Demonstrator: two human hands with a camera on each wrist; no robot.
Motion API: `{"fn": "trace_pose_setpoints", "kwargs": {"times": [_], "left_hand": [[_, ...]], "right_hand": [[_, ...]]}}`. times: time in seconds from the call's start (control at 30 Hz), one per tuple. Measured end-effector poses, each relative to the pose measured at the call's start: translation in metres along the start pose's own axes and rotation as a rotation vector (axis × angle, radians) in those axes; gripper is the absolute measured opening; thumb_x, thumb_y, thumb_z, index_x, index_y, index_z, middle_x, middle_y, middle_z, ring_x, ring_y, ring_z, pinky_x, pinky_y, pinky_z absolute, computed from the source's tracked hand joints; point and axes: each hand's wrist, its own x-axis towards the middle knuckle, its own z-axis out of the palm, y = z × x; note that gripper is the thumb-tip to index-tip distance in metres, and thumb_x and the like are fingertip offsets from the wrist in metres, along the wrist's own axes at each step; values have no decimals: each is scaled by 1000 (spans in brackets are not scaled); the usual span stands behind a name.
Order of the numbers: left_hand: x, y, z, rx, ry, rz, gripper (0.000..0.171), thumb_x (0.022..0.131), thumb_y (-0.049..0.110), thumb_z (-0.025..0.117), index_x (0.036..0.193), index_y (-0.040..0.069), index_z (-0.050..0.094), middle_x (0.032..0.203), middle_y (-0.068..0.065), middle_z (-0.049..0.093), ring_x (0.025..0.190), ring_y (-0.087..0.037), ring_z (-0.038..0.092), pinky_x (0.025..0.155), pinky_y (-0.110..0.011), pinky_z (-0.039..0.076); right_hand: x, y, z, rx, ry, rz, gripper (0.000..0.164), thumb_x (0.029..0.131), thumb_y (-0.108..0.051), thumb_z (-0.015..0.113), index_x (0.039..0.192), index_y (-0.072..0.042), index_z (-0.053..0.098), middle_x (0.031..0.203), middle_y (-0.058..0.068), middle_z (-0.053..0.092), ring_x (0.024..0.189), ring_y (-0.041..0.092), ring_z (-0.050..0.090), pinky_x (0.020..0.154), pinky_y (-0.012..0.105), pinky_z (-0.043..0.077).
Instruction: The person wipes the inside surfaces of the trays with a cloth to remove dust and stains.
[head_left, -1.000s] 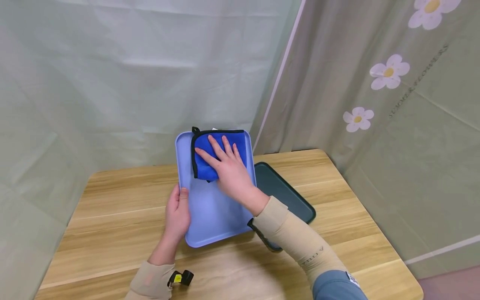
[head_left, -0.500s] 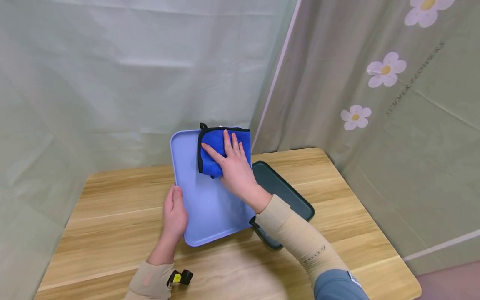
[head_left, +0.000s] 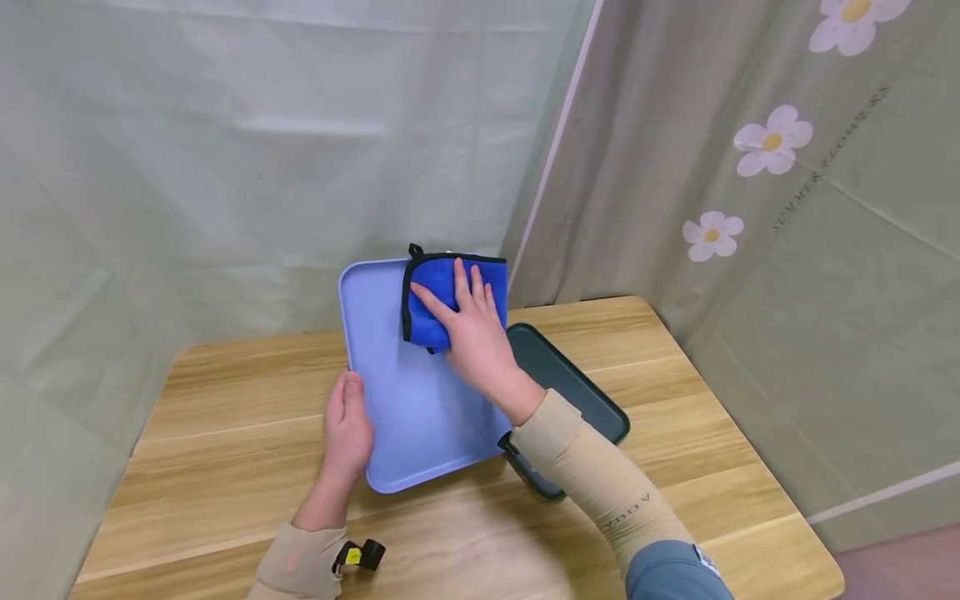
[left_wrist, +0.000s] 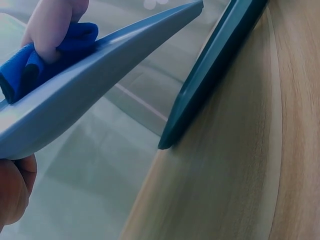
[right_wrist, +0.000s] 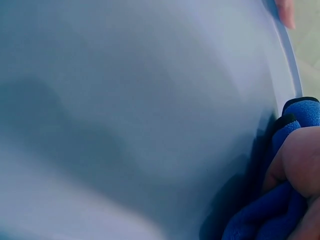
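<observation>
A light blue-purple tray (head_left: pixel 405 417) is held up off the table, tilted toward me. My left hand (head_left: pixel 348 433) grips its left rim, thumb on the front side and fingers behind, as the left wrist view also shows with the hand (left_wrist: pixel 12 190) under the edge. On the tray's upper right part lies a folded blue cloth (head_left: pixel 433 279) with black edging and a small loop. My right hand (head_left: pixel 480 342) presses flat on this cloth with spread, mostly straight fingers. Cloth folds (right_wrist: pixel 260 215) bunch around its thumb side in the right wrist view.
A dark green tray (head_left: pixel 570 392) lies on the wooden table (head_left: pixel 225 433), partly hidden behind the lighter tray and my right forearm. Pale curtains (head_left: pixel 300 167) hang behind the table, and a flowered one (head_left: pixel 660 167) hangs at the right.
My right hand and the cloth have slid rightward and slightly up across the tray toward its upper right corner. The left hand and the tray have shifted slightly left.
</observation>
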Motion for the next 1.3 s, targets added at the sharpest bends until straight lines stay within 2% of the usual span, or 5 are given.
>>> {"fn": "trace_pose_setpoints", "kwargs": {"times": [0.33, 0.5, 0.8, 1.07, 1.3], "left_hand": [[0, -1, 1, 19, 26, 18, 61, 118, 44, 29, 151, -3, 50, 136, -22, 56, 121, -22, 51, 104, -28, 41], [0, -1, 1, 16, 31, 36, 59, 118, 41, 30, 145, -5, 53, 129, -20, 57, 115, -19, 52, 100, -25, 42], [1, -1, 2, 21, 39, 50, 60, 118, 41, 28, 146, -7, 51, 130, -24, 56, 114, -21, 52, 100, -27, 42], [0, 0, 0, 1, 11, 32, 64, 118, 42, 27, 163, -3, 35, 156, -26, 46, 145, -35, 41, 125, -55, 28], [-1, -1, 0, 7, -6, 36, 64, 119, 40, 27, 166, -2, 28, 164, -27, 39, 152, -39, 35, 127, -57, 24]], "right_hand": [[0, -1, -4, -18, 8, 79, 91, 93, -11, 84, 166, -40, 38, 172, 34, 13, 158, 54, 13, 128, 58, 15], [0, -3, -7, -11, -4, 120, 92, 92, -8, 82, 166, -41, 39, 172, 34, 15, 159, 53, 14, 129, 57, 14], [1, -4, -4, 35, -7, 62, 91, 94, -4, 80, 167, -37, 37, 173, 33, 8, 159, 53, 7, 128, 58, 12], [1, -12, -2, 64, -15, -18, 92, 93, 3, 75, 168, -34, 37, 172, 35, 6, 159, 53, 3, 128, 60, 12], [0, -16, -2, 65, -62, -106, 95, 90, 7, 77, 167, -33, 39, 173, 32, 2, 159, 52, -1, 128, 59, 10]]}}
